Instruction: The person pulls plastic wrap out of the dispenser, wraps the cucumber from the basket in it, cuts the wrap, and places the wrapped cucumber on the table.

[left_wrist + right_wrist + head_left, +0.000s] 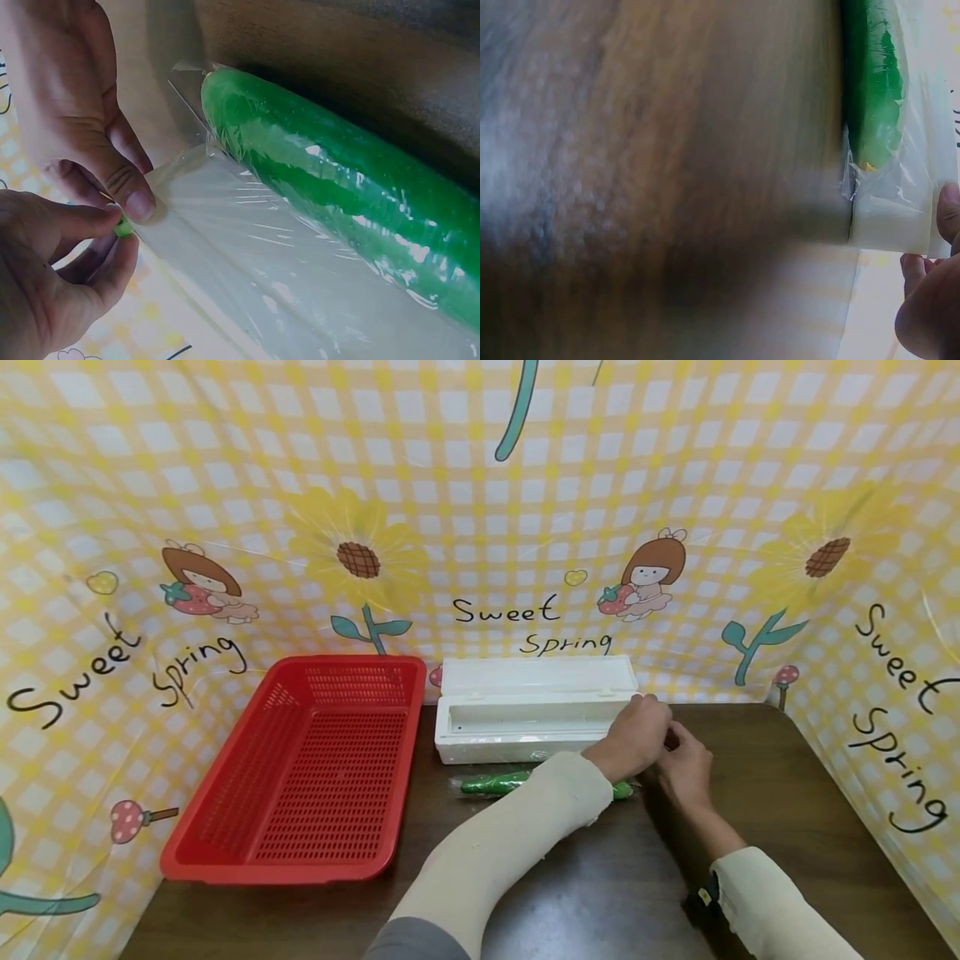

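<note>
A long white box (510,752) with a hinged lid (536,674) stands with its lid raised. My left hand (633,735) reaches across to the box's right end and pinches a small light-green piece (123,226) of unclear kind. Beside it, my right hand (686,768) holds the same end, its thumb (140,204) against the corner and its fingers partly hidden behind. In front of the box lies a green cucumber-like thing (495,783) in clear plastic film (270,285); my left forearm hides part of it in the head view.
To the left of the box stands a red perforated plastic basket (322,870). The dark wooden table (592,893) ends against a yellow-checked cloth (495,552) hanging behind and on both sides.
</note>
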The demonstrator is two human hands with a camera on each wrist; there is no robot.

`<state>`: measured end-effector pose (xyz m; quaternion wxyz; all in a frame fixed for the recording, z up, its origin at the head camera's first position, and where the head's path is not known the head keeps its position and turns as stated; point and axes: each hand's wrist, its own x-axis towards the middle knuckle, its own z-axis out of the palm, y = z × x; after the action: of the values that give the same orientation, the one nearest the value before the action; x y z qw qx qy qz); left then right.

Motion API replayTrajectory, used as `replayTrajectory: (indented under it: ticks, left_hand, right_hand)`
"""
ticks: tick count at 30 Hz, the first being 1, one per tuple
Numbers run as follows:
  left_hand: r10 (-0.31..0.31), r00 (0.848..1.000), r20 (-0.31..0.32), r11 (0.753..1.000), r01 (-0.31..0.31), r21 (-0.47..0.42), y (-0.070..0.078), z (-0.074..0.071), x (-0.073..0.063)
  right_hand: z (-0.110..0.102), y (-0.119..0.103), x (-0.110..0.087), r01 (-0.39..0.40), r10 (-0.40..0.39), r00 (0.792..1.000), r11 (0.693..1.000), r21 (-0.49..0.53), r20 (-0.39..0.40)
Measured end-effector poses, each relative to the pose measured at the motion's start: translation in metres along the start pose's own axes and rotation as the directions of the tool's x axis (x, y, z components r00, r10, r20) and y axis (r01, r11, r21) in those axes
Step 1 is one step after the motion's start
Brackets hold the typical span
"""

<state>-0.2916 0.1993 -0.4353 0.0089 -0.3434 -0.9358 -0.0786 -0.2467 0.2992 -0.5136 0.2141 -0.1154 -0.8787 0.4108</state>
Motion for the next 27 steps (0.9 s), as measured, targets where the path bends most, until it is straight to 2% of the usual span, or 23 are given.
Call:
replayTrajectory:
  ticks: [4, 16, 27]
  left_hand:
    - [0.002, 1.000, -0.009, 1.000, -0.002, -0.030, 0.000, 0.000, 0.001]
    - [-0.005, 0.999, 0.050, 0.999, 0.007, -0.033, -0.004, -0.006, 0.002]
    - [-0.001, 0.995, 0.099, 0.999, -0.003, 0.046, -0.014, -0.014, -0.005]
  right_hand:
    - [0.000, 0.000, 0.001, 0.017, -0.017, 1.000, 1.000, -0.016, -0.015]
    - [0.002, 0.000, 0.001, -0.011, 0.011, 1.000, 1.000, 0.012, 0.008]
    - [0.001, -0.002, 0.001, -0.065, 0.062, 0.997, 0.992, 0.106, 0.037]
